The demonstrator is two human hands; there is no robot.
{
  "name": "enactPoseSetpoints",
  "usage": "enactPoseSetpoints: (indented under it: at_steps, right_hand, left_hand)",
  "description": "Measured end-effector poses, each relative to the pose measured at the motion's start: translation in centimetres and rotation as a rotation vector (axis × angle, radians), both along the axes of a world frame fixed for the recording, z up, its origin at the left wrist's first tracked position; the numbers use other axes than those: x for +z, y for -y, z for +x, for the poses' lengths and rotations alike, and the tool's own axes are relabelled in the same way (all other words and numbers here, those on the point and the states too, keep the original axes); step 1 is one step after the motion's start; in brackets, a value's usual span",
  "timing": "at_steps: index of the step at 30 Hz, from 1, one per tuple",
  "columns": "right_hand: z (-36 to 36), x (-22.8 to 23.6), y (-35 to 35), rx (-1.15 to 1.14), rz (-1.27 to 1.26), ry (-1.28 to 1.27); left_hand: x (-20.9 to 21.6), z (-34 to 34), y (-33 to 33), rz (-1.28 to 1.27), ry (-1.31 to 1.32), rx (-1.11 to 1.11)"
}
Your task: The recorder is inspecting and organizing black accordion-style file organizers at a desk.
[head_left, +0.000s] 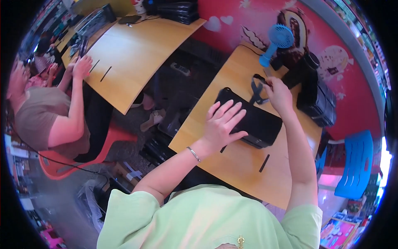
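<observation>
On the wooden table before me lies a black soft case (pixel 259 124), roughly box-shaped. My left hand (pixel 224 122) rests on its left part, palm down with the fingers spread. A silvery bracelet (pixel 193 154) circles that wrist. Beyond the case, a dark looped strap (pixel 256 92) rises from its far side. My right hand (pixel 280 94) is closed by the strap's upper end, its fingertips pinched on it. The exact grip is partly hidden by the fingers.
A blue handheld fan (pixel 281 36) stands at the far end of the table (pixel 236 162). Black bags (pixel 317 99) are stacked along its right edge. Thin black strips (pixel 264 163) lie near me. Another person (pixel 45 116) sits at a second table (pixel 137 54). A blue chair (pixel 354 164) stands right.
</observation>
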State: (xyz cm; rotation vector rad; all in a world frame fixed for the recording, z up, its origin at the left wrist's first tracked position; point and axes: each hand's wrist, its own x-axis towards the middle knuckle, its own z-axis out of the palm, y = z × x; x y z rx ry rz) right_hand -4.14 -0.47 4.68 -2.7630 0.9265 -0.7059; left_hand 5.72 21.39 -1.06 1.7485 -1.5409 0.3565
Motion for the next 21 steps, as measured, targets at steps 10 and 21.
enactPoseSetpoints:
  at_steps: [10, 21]
  right_hand:
    - [-3.6, 1.0, -9.9, 0.212, 0.085, 0.058]
    - [-0.7, 3.1, -7.9, 0.052, 0.553, -0.206]
  left_hand:
    - [0.7, 0.3, -0.8, 0.094, 0.001, -0.069]
    - [1.0, 0.3, -1.0, 0.171, 0.085, -0.051]
